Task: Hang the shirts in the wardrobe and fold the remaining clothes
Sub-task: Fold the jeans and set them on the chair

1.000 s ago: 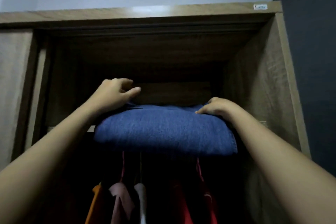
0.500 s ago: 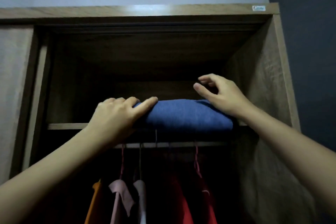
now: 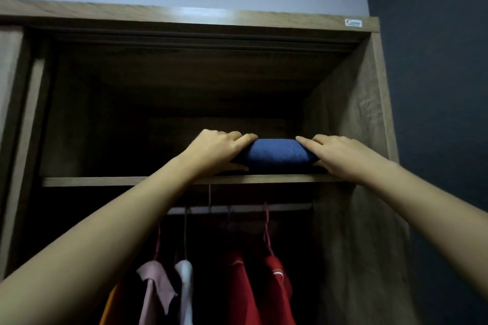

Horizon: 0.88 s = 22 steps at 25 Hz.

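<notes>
A folded blue denim garment (image 3: 277, 153) is seen lying on the upper shelf (image 3: 118, 181) of the wooden wardrobe (image 3: 351, 119), toward the shelf's right end and set back from its front edge. It is flanked by both hands. The left hand (image 3: 216, 153) is placed at the garment's 9 o'clock end, fingers curled over the top of the fold and thumb tucked along the underside, so the cloth is pinched between them. The right hand (image 3: 340, 157) is laid at the 3 o'clock end, fingers stretched out together over the top corner; the thumb is hidden, so whether the fabric is actually gripped on that side cannot be told (contact with the cloth is plain enough). Both bare forearms are extended upward from the 7 and 4 o'clock corners of the view.

Below the shelf, at 6 o'clock, a hanging rail (image 3: 287, 206) is visible, and shirts are hung from it on hangers: a dusty pink shirt (image 3: 155, 287), a white shirt (image 3: 186, 290) just beside it, and two red shirts (image 3: 248, 287) further right. An orange edge (image 3: 107, 311) is glimpsed at the far left of the row. A small label (image 3: 353, 22) is fixed to the wardrobe's top board at 1 o'clock.
</notes>
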Motion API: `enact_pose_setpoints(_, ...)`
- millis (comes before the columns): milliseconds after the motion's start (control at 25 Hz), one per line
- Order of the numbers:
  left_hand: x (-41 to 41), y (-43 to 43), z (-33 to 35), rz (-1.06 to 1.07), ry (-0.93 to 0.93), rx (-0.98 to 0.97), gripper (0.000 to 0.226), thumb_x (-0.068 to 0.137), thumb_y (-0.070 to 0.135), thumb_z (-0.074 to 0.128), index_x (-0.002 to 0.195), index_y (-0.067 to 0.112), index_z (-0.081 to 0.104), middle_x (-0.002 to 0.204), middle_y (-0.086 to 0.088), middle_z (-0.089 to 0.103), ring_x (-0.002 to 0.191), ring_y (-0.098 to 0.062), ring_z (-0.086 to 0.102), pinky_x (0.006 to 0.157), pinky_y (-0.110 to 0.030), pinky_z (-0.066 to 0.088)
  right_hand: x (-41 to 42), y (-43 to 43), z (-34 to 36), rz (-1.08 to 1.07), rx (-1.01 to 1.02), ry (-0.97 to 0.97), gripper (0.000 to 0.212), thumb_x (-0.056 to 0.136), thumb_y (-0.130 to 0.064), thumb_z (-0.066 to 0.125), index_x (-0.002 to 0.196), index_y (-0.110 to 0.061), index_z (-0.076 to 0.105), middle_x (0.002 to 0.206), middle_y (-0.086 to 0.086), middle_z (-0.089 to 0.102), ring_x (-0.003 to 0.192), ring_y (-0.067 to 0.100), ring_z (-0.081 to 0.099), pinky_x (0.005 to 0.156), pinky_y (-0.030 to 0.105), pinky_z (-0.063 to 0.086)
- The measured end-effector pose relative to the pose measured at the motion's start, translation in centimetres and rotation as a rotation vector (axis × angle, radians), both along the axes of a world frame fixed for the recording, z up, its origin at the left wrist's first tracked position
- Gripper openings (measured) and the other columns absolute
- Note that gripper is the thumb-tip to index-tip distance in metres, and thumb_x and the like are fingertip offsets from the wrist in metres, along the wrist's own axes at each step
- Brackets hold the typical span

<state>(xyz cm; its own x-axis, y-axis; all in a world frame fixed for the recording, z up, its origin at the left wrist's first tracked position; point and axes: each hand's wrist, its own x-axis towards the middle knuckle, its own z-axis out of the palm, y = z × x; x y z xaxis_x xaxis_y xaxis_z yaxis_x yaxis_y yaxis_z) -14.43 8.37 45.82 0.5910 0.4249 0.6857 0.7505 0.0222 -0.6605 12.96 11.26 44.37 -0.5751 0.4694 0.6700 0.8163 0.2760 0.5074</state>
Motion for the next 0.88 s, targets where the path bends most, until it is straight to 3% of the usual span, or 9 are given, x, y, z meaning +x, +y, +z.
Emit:
enact_pose_setpoints(120, -0.2, 1.8, -0.6, -0.079, 0.042, -0.069, 0.077, 0.084, 0.071, 0.020, 0.146, 0.025, 0.030, 0.132, -0.003, 0.056, 0.107, -0.026, 0.062, 0.081, -0.036, 0.049, 1.0, 1.4, -0.8, -0.029, -0.132, 0.053, 0.067, 0.096, -0.028, 0.045, 0.150, -0.023, 0.007, 0.137, 0.010, 0.045, 0.119, 0.030, 0.050, 0.095, 0.041, 0.044)
enact_pose_setpoints(200, -0.4, 2.0, -0.4, -0.089, -0.009, -0.134, 0.077, 0.084, 0.069, 0.011, 0.149, 0.029, 0.023, 0.141, 0.001, 0.049, 0.117, -0.022, 0.055, 0.091, -0.034, 0.043, 1.2, 1.8, -0.7, 0.006, -0.215, 0.102, 0.066, 0.096, -0.027, 0.045, 0.150, -0.020, 0.008, 0.139, 0.010, 0.045, 0.122, 0.029, 0.047, 0.100, 0.037, 0.040)
enact_pose_setpoints(360, -0.9, 1.9, -1.0, -0.080, -0.044, -0.243, 0.081, 0.082, 0.074, 0.014, 0.150, 0.031, 0.011, 0.148, 0.002, 0.037, 0.126, -0.018, 0.045, 0.102, -0.034, 0.033, 0.6, 2.2, -1.1, 0.052, -0.355, 0.184, 0.063, 0.099, -0.031, 0.037, 0.150, -0.012, 0.007, 0.147, 0.012, 0.034, 0.133, 0.026, 0.036, 0.109, 0.030, 0.028)
enact_pose_setpoints(560, -0.7, 0.5, -2.3, 0.007, -0.090, -0.322, 0.094, 0.078, 0.079, 0.019, 0.151, 0.025, -0.002, 0.159, -0.002, 0.016, 0.142, -0.020, 0.024, 0.113, -0.036, 0.021, 0.1, 1.1, -3.3, 0.060, -0.292, 0.238, 0.085, 0.091, -0.055, 0.040, 0.149, -0.005, 0.003, 0.157, 0.013, 0.017, 0.143, 0.025, 0.021, 0.117, 0.032, 0.017)
enact_pose_setpoints(720, -2.7, -2.0, -3.9, -0.042, -0.214, -0.271, 0.099, 0.076, 0.081, 0.012, 0.152, 0.018, -0.001, 0.160, 0.000, 0.007, 0.143, -0.006, 0.002, 0.115, -0.029, 0.007, -0.3, 0.5, -5.1, 0.055, -0.192, 0.308, 0.101, 0.082, -0.073, 0.025, 0.148, -0.004, -0.008, 0.158, 0.014, -0.007, 0.147, 0.025, -0.003, 0.119, 0.037, 0.004)
enact_pose_setpoints(800, -3.7, -3.7, -4.9, -0.031, -0.244, -0.242, 0.104, 0.074, 0.083, 0.001, 0.152, 0.014, 0.005, 0.159, -0.002, 0.013, 0.144, -0.009, 0.007, 0.115, -0.030, 0.008, -1.5, -0.2, -6.6, 0.182, -0.158, 0.333, 0.103, 0.074, -0.074, 0.012, 0.147, -0.006, -0.011, 0.158, 0.012, -0.011, 0.146, 0.021, -0.008, 0.119, 0.036, 0.002)
enact_pose_setpoints(880, -4.7, -5.5, -6.6, 0.004, -0.282, -0.248, 0.108, 0.071, 0.082, -0.009, 0.151, 0.012, 0.008, 0.158, -0.005, 0.017, 0.145, -0.014, 0.014, 0.115, -0.029, 0.010, -3.6, -1.5, -8.5, 0.343, -0.172, 0.363, 0.096, 0.076, -0.068, 0.014, 0.148, -0.008, -0.008, 0.159, 0.008, -0.009, 0.145, 0.014, -0.010, 0.118, 0.032, -0.001)
